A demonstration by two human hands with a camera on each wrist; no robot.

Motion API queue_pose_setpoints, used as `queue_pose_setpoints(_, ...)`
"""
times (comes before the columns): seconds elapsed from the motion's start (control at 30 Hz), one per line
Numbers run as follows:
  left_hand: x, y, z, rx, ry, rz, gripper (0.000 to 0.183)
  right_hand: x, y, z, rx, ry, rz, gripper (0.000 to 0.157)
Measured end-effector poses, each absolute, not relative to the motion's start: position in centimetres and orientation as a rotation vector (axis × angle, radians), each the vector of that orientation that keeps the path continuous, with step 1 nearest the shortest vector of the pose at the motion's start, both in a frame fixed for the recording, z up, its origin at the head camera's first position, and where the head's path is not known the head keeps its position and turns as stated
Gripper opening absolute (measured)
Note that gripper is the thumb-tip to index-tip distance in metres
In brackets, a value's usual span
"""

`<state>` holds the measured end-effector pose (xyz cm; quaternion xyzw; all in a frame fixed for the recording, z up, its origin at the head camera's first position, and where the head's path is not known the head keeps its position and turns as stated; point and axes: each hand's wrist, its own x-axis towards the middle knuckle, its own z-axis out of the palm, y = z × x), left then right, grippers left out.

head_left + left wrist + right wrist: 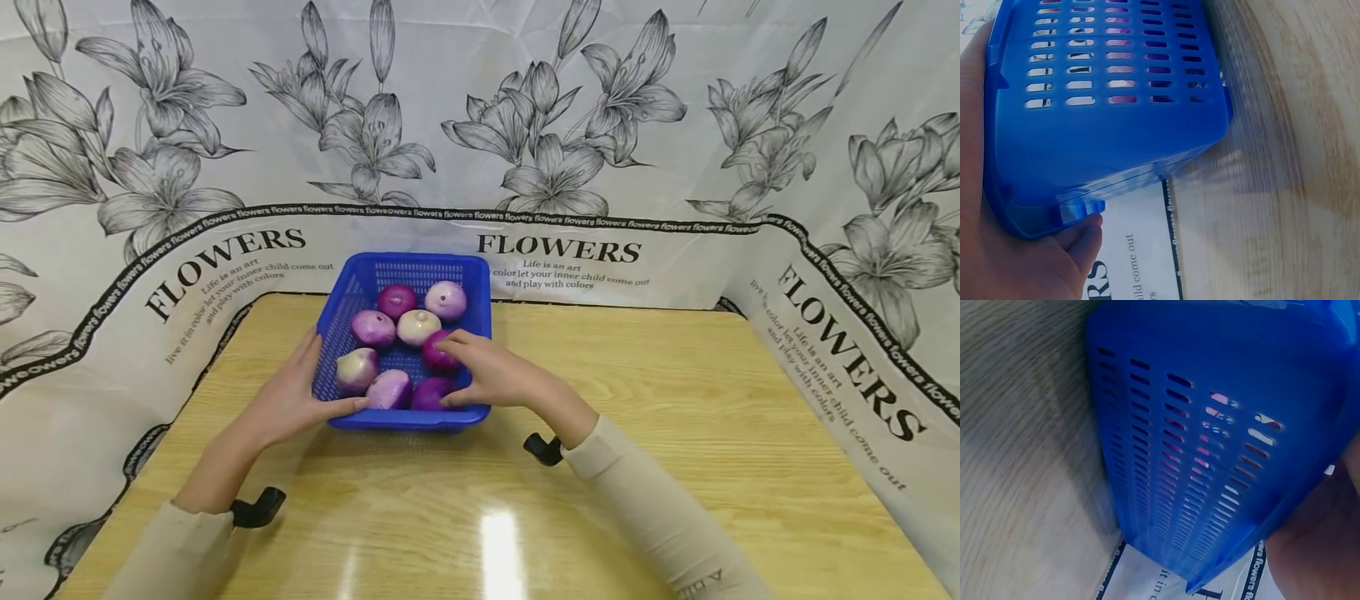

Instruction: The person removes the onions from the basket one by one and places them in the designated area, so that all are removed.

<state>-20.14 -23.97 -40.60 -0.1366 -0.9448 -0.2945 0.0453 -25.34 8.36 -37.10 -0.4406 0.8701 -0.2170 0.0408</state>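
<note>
A blue plastic basket [405, 422] with slotted walls holds several onions, some purple and some pale. My left hand [288, 400] grips its left side near the front corner, thumb over the rim and fingers along the outside. In the left wrist view, fingertips [1088, 244] show below the rim. My right hand [498, 371] reaches over the right rim. Its fingers touch a purple onion [438, 354], and the spread thumb lies against another purple onion [429, 395] at the front right corner. In the right wrist view, the basket wall [1166, 450] hides the fingertips.
The basket stands toward the back left of a wood-grain table [637, 400]. Behind and beside the table hangs a white cloth [420, 179] printed with flowers and lettering. A black wrist mount [258, 507] juts from the left wrist, another [543, 450] from the right.
</note>
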Motion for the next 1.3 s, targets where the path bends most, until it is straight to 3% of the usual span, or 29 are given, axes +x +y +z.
queue_pose_setpoints(0.23, -20.2, -23.8, -40.6, -0.422, -2.913, -0.911, 0.133, -25.4, 7.3, -37.5, -1.304, 2.689, -0.45, 0.074)
queue_pose_setpoints(0.77, -20.4, -23.9, -40.6, -0.459, -2.895, -0.936, 0.129, -25.4, 5.2, -37.6, -1.226, 2.775, 0.08, 0.049)
queue_pose_setpoints(0.97, -20.2, -23.8, -40.6, -0.459, -2.892, -0.943, 0.131, -25.6, 4.9, -38.2, -1.244, 2.802, 0.096, 0.051)
queue_pose_setpoints(1.3, -20.2, -24.0, -40.6, -0.403, -2.934, -0.912, 0.133, -26.0, 5.5, -38.4, -1.278, 2.837, -0.255, 0.071)
